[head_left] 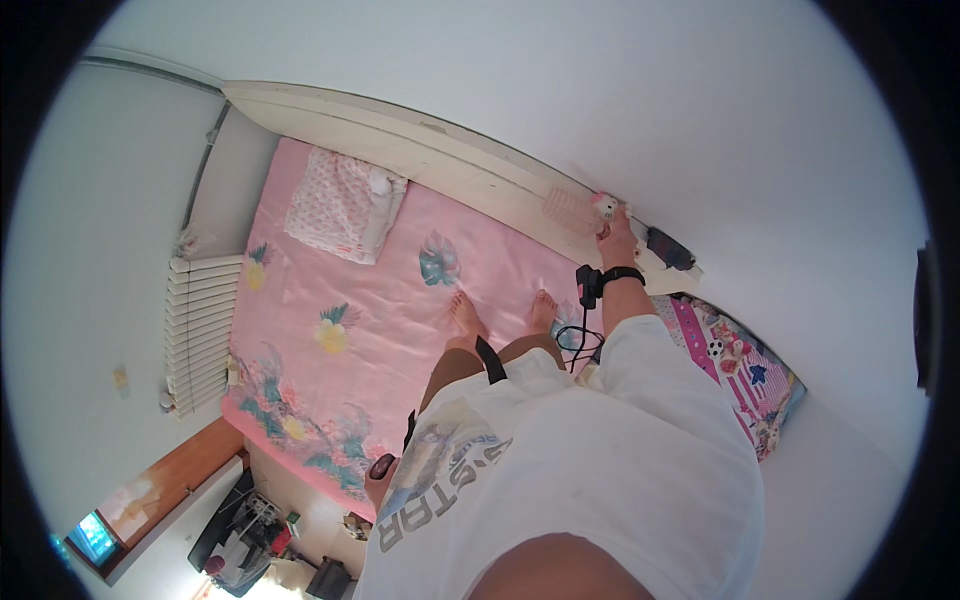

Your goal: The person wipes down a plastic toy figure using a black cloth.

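I see the right hand (617, 240) outstretched at the headboard's (450, 165) white toy (605, 206) — can't tell its grip; left hand (375, 488) mostly hidden — fingers unreadable.

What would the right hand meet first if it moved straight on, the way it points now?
The right hand would probably meet the small pink-and-white toy just ahead first, though it may already touch it; behind that, the white wall. Depth is unclear.
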A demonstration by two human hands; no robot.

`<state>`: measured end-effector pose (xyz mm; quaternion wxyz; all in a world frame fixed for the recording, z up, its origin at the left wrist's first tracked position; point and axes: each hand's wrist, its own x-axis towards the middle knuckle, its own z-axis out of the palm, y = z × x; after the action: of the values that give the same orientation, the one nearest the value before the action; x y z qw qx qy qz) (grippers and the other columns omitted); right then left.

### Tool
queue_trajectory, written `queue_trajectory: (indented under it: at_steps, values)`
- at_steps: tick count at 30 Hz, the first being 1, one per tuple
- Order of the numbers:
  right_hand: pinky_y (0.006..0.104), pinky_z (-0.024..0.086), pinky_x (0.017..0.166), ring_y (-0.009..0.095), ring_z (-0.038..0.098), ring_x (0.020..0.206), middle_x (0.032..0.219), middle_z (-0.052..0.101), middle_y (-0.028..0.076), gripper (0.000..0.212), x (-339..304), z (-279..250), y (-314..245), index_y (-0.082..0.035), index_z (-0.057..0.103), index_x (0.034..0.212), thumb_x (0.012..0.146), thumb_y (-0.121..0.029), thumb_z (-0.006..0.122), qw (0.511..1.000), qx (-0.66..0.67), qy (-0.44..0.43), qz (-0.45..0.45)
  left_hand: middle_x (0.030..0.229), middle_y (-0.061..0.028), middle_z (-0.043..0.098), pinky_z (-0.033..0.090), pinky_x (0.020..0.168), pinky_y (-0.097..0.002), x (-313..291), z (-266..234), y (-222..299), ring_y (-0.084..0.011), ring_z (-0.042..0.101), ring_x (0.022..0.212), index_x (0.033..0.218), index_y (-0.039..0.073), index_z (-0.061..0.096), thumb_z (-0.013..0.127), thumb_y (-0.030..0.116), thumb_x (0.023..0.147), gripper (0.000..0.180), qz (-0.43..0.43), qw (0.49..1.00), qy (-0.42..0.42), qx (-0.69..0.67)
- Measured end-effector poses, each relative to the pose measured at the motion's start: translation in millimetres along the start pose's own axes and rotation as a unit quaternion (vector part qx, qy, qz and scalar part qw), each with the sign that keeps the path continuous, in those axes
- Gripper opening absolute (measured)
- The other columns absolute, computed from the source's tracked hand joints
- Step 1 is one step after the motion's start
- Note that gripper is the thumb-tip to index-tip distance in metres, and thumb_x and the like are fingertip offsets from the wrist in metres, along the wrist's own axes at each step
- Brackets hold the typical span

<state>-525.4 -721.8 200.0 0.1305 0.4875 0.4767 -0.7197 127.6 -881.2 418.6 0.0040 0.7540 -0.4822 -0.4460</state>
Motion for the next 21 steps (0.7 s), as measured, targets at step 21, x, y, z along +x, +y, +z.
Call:
queue_trajectory:
  at_steps: [21]
  values:
    - [0.0379,0.059,0.070,0.029,0.063,0.094,0.122,0.056,0.018,0.110,42,14,15,0.001,0.033,0.135,0.056,-0.039,0.098,0.899,-0.355,0.203,-0.157,0.076,-0.0046,0.049,0.040,0.066,-0.0335,-4,12,4,-0.0149,0.045,0.074,0.082,0.003,0.054,0.067,0.017,0.087,0.021,-0.018,1.000,-0.018,0.016]
